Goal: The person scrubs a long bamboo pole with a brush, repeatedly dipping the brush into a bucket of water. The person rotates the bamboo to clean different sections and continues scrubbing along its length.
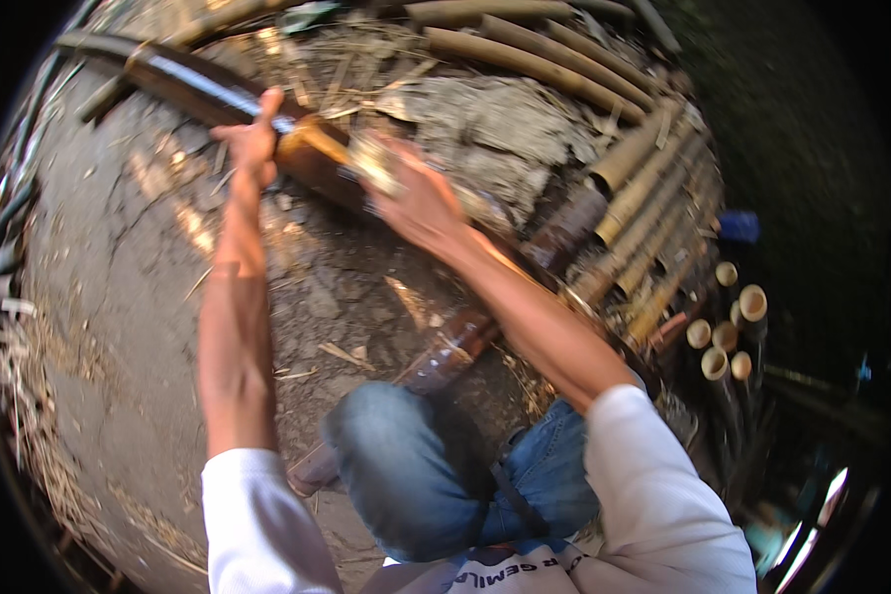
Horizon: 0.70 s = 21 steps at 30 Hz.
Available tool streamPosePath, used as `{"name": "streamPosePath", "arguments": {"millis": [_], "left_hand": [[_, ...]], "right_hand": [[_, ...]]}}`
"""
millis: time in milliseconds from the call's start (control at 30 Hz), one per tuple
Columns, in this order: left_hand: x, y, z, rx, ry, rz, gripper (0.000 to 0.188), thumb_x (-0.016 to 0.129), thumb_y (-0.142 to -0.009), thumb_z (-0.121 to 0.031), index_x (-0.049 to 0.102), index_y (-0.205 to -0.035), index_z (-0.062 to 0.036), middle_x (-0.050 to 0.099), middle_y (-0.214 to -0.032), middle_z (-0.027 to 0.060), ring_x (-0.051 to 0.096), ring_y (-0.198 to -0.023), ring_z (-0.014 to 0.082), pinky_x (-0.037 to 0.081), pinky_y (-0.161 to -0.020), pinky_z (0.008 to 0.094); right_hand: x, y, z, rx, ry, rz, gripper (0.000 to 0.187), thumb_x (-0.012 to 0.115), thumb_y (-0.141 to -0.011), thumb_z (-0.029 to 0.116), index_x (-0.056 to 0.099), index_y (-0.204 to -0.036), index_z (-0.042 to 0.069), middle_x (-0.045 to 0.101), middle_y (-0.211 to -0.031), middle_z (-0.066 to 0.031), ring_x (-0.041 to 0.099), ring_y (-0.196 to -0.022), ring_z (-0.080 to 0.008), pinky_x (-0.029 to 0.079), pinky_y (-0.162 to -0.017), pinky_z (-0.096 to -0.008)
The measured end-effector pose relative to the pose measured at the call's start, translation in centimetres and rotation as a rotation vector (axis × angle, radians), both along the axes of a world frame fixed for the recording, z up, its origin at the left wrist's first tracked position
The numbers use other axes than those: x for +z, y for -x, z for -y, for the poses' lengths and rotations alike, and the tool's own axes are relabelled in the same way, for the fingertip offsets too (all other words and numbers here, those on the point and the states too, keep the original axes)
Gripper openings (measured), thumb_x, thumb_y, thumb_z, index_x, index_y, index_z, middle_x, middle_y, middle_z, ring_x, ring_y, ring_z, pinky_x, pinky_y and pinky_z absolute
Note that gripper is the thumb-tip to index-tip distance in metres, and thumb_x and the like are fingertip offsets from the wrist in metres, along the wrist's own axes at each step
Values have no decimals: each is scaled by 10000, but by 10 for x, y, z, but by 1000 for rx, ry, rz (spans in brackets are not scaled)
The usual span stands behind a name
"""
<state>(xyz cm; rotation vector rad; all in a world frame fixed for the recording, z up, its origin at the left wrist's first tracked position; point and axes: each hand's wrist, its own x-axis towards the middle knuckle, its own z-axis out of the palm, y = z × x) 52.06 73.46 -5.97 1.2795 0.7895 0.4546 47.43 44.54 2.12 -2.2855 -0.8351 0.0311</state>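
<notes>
A long, glossy dark-brown bamboo pole slants from the far left toward the middle right. My left hand straddles it near its pale-orange joint, one digit across the top and another along the near side, steadying it. Farther right along the pole, my right hand is closed around a pale yellowish wad pressed to the surface. Motion blurs the wad, so its kind is unclear. Near my knees lies a second dark-brown pole, crosswise below the first and partly hidden by my leg.
Several tan bamboo poles lie at the back, with more side by side at right. Upright bamboo with open ends stands beyond my right arm, near a blue container. A crumpled grey sheet covers dry ground behind the dark pole.
</notes>
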Motion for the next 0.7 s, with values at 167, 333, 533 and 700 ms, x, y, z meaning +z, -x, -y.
{"name": "streamPosePath", "arguments": {"millis": [167, 333, 533, 700], "left_hand": [[-19, 7, -37, -56, -30, 79, 1131, 954, -744, -404, 207, -1415, 119, 512, -1373, 260, 576, -1179, 274, 502, -1058, 423], [9, 14, -25, -141, -52, 124, 1004, 934, -772, -381, 300, -1375, 111, 534, -1353, 215, 604, -1122, 251, 548, -986, 424], [-3, 9, -16, -75, 40, 122, 781, 909, -814, -351, 563, -1398, 35, 654, -1290, 111, 663, -1076, 210, 579, -938, 398], [15, 19, -95, -221, 83, -102, 1041, 908, -754, -533, 477, -1423, 137, 573, -1417, 182, 646, -1176, 278, 573, -975, 466]], "right_hand": [[0, 2, 42, 85, 135, -410, 886, 587, -929, 163, 114, -1677, 190, 192, -1714, -179, 97, -1596, -374, 28, -1290, -557], [11, 70, 292, 106, 272, -446, 591, 484, -1079, 309, 308, -1636, 223, 226, -1725, -60, 95, -1591, -405, 40, -1294, -543], [18, 171, 440, -507, 310, -565, 488, 409, -1123, 288, 407, -1567, 85, 535, -1530, -138, 434, -1476, -282, 262, -1264, -366], [-4, 109, 241, -203, 116, -62, 659, 658, -869, 196, 511, -1487, 18, 440, -1612, -156, 345, -1526, -373, 238, -1260, -542]]}}
